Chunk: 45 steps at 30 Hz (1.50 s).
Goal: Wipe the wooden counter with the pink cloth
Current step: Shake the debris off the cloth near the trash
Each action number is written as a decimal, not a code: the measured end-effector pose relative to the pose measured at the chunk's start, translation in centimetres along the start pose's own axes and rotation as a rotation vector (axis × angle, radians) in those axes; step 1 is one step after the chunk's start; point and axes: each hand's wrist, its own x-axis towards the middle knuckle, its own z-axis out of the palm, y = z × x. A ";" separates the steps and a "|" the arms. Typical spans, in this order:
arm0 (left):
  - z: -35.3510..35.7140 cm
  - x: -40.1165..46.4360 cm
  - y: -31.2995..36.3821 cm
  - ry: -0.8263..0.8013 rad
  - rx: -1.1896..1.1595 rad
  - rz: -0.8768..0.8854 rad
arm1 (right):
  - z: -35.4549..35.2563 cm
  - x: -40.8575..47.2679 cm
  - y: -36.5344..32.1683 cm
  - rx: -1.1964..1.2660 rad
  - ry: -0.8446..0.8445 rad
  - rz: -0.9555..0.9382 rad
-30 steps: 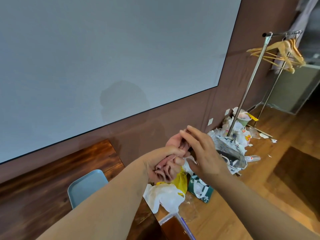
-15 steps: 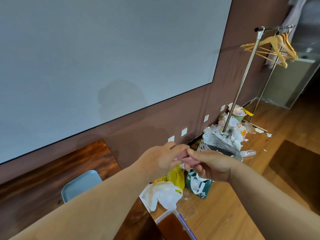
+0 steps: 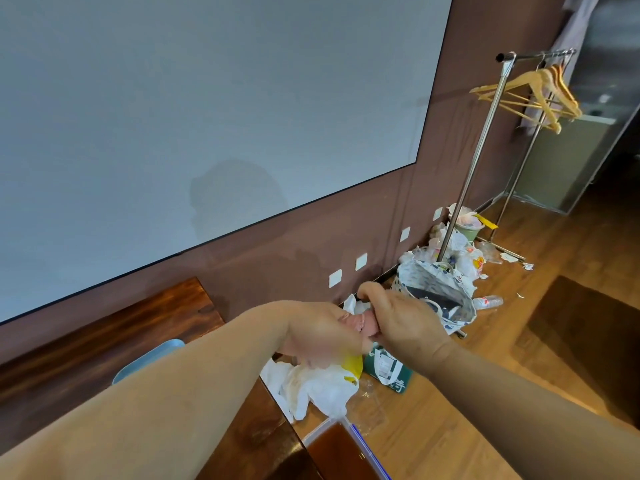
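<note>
A small bunched piece of the pink cloth [image 3: 365,323] shows between my two hands, held in the air past the right end of the dark wooden counter [image 3: 104,337]. My left hand [image 3: 322,332] grips the cloth from the left with curled fingers. My right hand [image 3: 405,323] grips it from the right, thumb on top. Most of the cloth is hidden inside the fists. My left forearm crosses over the counter.
A light blue tray [image 3: 152,355] lies on the counter. Off its end on the wood floor are white and yellow plastic bags [image 3: 318,382], a green bag [image 3: 389,370], a patterned tote [image 3: 436,292], a clear box [image 3: 346,452] and a clothes rack [image 3: 478,161] with hangers.
My hands went from loosely overlapped to both closed on the pink cloth, side by side. The camera view has swung slightly left and down.
</note>
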 end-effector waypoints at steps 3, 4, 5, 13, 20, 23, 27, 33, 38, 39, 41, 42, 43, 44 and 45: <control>0.4 0.9 -0.1 0.477 0.747 0.177 | 1.0 0.3 -0.5 0.032 -0.337 0.290; 0.7 1.2 -0.4 0.590 0.908 0.267 | 1.0 0.5 -0.5 0.193 -0.438 0.389; 1.0 1.1 -0.9 0.651 1.031 0.376 | 0.7 0.9 -0.5 0.421 -0.531 0.478; 1.2 0.8 -2.8 0.876 0.935 0.654 | -0.6 1.2 -0.2 1.076 -0.495 0.685; 1.7 0.2 -0.2 0.079 -1.080 0.142 | 0.4 -1.4 0.1 -0.165 0.163 -0.186; 2.6 -0.4 0.1 -0.176 -0.939 0.163 | -0.5 -0.6 0.6 -0.141 0.354 -0.349; 1.8 -1.0 1.1 -0.091 -0.522 0.201 | -2.2 1.1 0.5 -0.260 0.383 -0.232; 1.3 -0.4 2.0 0.579 0.756 0.226 | -1.6 1.4 -0.4 -0.329 -0.179 0.088; -0.4 0.7 1.8 0.732 1.255 0.439 | -0.5 1.1 -0.9 0.129 -0.259 0.384; -0.8 0.9 1.9 0.749 1.297 0.491 | -0.4 1.1 -0.8 0.247 -0.262 0.440; -1.4 1.3 2.3 0.747 1.358 0.573 | -0.6 1.3 -1.0 0.455 -0.266 0.565; -1.7 1.5 2.5 0.733 1.391 0.598 | -0.8 1.3 -1.3 0.577 -0.271 0.634; -2.1 1.7 2.6 0.718 1.418 0.618 | -0.8 1.4 -1.6 0.720 -0.276 0.707; -2.5 1.9 2.7 0.709 1.427 0.637 | -0.9 1.4 -1.9 0.876 -0.281 0.786; -2.8 2.1 2.7 0.704 1.420 0.652 | -1.0 1.5 -2.1 1.024 -0.294 0.860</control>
